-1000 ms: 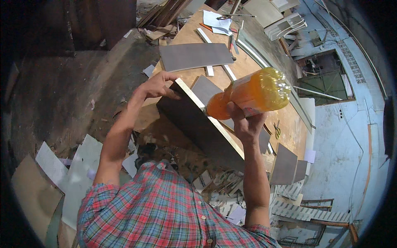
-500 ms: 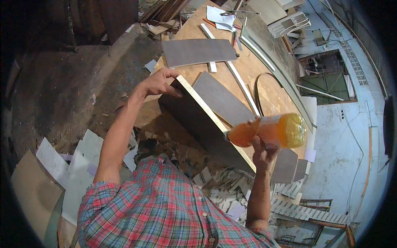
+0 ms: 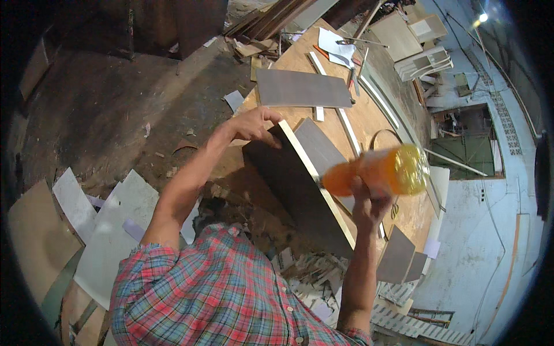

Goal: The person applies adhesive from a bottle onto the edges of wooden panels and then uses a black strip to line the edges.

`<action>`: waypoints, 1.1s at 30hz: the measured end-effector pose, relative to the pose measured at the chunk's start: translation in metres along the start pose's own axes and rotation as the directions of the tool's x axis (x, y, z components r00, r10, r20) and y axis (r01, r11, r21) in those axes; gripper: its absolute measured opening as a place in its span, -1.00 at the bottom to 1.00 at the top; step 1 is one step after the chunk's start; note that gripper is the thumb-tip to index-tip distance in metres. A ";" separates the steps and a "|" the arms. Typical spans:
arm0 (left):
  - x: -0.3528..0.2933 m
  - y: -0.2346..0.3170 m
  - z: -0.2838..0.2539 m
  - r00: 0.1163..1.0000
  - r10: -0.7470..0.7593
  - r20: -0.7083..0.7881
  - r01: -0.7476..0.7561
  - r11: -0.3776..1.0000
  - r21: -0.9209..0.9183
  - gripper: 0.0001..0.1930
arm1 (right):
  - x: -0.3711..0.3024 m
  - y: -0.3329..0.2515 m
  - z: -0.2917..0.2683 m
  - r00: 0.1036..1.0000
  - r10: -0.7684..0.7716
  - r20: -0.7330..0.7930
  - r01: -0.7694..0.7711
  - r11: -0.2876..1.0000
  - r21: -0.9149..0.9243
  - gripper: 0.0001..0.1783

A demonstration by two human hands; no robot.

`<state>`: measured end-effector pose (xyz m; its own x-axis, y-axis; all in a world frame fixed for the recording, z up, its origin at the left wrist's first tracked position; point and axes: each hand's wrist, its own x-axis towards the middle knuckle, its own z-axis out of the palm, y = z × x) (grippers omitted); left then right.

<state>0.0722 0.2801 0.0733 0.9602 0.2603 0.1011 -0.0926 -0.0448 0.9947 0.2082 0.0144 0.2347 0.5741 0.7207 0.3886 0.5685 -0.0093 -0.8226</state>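
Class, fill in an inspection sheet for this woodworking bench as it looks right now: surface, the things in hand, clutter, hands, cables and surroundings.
Surface: brown wooden bench top, dusty, partly covered.
Things in hand: dark board with pale edge, stood on edge on the bench; orange plastic bottle, tilted, nozzle toward the board's edge.
Clutter: grey panel, pale strips, papers, offcuts.
Hands: left hand steadies the board's top corner; right hand grips the bottle.
Cables: thin curved line on the bench, kind unclear.
Surroundings: dirt floor with scrap sheets, pale blue wall.
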 end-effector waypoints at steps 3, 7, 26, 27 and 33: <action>0.000 -0.006 0.001 0.999 0.033 0.015 -0.031 0.994 -0.108 -0.61 | 0.043 -0.010 0.053 0.985 -0.121 0.126 0.110 0.989 0.094 -0.56; 0.006 -0.023 0.004 0.976 0.216 -0.032 -0.218 0.974 -0.055 -0.61 | 0.082 -0.023 0.107 0.950 -0.182 0.252 0.142 0.976 0.166 -0.54; 0.008 -0.017 0.001 0.996 0.090 0.003 -0.090 0.996 0.013 -0.61 | 0.045 0.007 0.041 0.989 -0.011 0.146 -0.001 0.996 0.084 -0.43; 0.009 -0.015 0.003 0.996 0.092 0.007 -0.092 0.996 0.000 -0.60 | 0.033 0.004 0.026 0.992 0.023 0.122 -0.026 0.999 0.026 -0.43; 0.004 -0.010 -0.003 0.994 0.104 0.025 -0.103 0.994 -0.042 -0.59 | -0.038 0.004 -0.055 0.989 0.149 0.014 -0.147 0.982 -0.120 -0.42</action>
<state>0.0765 0.2848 0.0640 0.9518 0.2296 0.2032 -0.2016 -0.0307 0.9790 0.2212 -0.0509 0.2398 0.6441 0.7211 0.2554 0.5446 -0.1978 -0.8151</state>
